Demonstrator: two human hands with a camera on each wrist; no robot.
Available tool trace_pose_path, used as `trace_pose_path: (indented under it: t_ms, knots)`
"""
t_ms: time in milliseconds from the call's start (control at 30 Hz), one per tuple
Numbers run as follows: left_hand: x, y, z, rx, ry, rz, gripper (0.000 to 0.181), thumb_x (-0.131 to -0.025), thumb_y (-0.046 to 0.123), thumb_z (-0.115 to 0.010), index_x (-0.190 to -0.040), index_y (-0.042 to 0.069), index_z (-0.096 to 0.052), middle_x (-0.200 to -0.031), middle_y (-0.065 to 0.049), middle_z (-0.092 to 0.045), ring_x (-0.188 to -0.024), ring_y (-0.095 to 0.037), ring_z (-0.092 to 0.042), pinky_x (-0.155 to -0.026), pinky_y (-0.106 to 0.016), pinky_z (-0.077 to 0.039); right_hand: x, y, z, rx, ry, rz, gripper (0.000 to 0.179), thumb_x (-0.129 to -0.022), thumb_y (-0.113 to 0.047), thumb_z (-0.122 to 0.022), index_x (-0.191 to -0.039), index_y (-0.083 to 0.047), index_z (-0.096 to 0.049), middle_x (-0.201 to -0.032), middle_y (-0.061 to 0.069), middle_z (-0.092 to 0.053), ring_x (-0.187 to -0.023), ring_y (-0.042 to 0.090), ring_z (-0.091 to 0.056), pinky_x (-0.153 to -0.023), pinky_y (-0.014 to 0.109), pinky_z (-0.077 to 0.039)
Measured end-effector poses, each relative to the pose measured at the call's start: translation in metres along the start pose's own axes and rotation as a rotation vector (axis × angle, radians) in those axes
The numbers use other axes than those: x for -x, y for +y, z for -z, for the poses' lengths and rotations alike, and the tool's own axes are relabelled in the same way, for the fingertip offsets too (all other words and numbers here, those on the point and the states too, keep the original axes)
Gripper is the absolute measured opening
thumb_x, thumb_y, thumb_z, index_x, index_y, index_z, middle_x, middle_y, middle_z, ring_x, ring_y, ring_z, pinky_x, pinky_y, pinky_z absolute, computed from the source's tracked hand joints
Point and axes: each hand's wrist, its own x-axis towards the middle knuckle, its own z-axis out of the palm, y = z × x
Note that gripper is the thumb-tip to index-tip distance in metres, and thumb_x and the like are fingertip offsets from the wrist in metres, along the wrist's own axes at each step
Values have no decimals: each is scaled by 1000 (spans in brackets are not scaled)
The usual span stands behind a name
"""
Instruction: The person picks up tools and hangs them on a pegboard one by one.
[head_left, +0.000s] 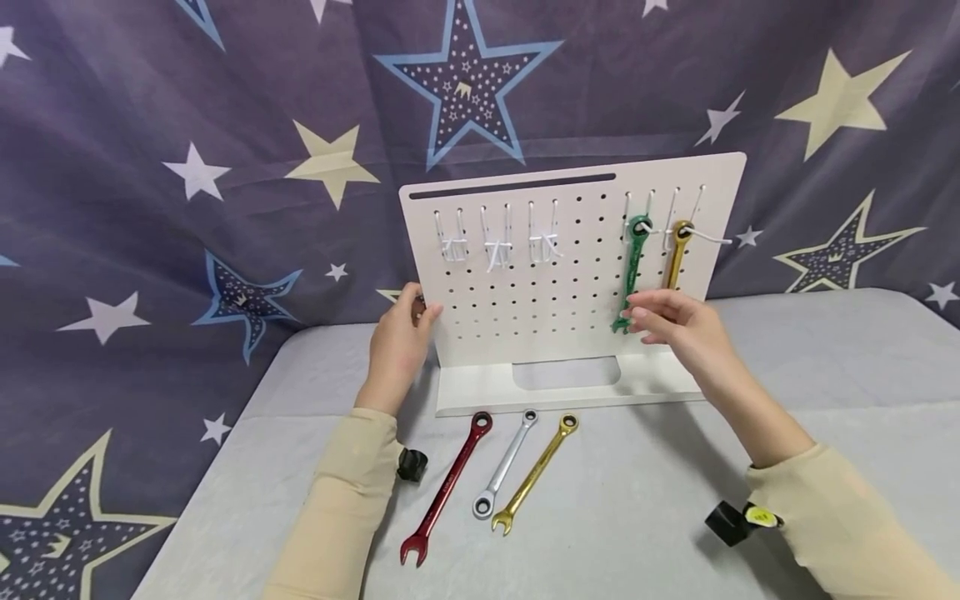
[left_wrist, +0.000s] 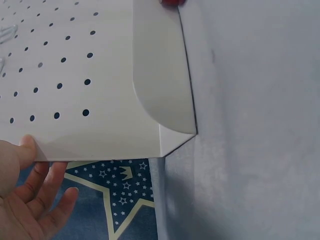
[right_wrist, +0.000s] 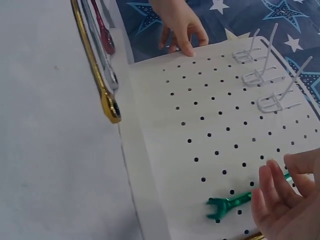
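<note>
A white pegboard [head_left: 525,308] stands upright on its base. My left hand [head_left: 397,346] holds its left edge, with the thumb [left_wrist: 27,150] on the front face and the other fingers behind. On the right side, a green combination wrench [head_left: 634,258] hangs by its ring end from a hook. Beside it hangs a gold wrench [head_left: 677,254], its lower part hidden by my right hand [head_left: 678,325]. That hand is at the green wrench's lower end, thumb and fingertips apart; in the right wrist view the wrench's open jaw [right_wrist: 217,207] shows past the fingers.
Three white double hooks [head_left: 497,250] sit at the board's upper left. On the grey tabletop [head_left: 637,500] before the base lie a red wrench [head_left: 448,487], a silver double-ring wrench [head_left: 506,467] and another gold wrench [head_left: 537,475]. A star-patterned curtain [head_left: 247,100] hangs behind.
</note>
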Motion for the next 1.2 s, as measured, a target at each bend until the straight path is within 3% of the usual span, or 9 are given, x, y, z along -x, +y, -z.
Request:
trace_pose_path:
  t_ms: [300, 533, 1100, 1200]
  knots:
    - [1, -3, 0, 3, 10, 12, 28, -101, 33, -57, -120, 13, -54, -103, -11, -69, -89, -29, -63, -76, -45, -47, -3, 1, 11, -69, 30, 38, 12, -97, -13, -66, -108, -14, -68, -93, -11, -72, -82, 6, -67, -70, 18, -53]
    - [2, -1, 1, 11, 7, 7, 28, -101, 33, -57, -121, 13, -55, -106, -11, -70, -92, -30, -64, -78, -46, -47, -3, 5, 27, 32, 115, 91, 10, -97, -12, -65, -106, -15, -68, -92, -17, -71, -80, 3, -67, -67, 16, -51]
    - [2, -3, 0, 23, 7, -11, 27, -101, 33, -58, -120, 13, -55, -108, -12, -70, -94, -30, -64, -79, -47, -47, -11, 8, 60, -118, 258, 177, 14, -93, -2, -67, -97, -14, -73, -83, -12, -73, -71, 1, -68, -62, 12, -50]
    - [1, -1, 0, 22, 8, -13, 27, -101, 33, -57, -120, 14, -55, -107, -11, -69, -93, -30, -63, -79, -47, -47, -13, 8, 69, -87, 296, 174, 11, -93, -4, -68, -98, -13, -73, -82, -13, -72, -71, 1, -67, -62, 12, -50]
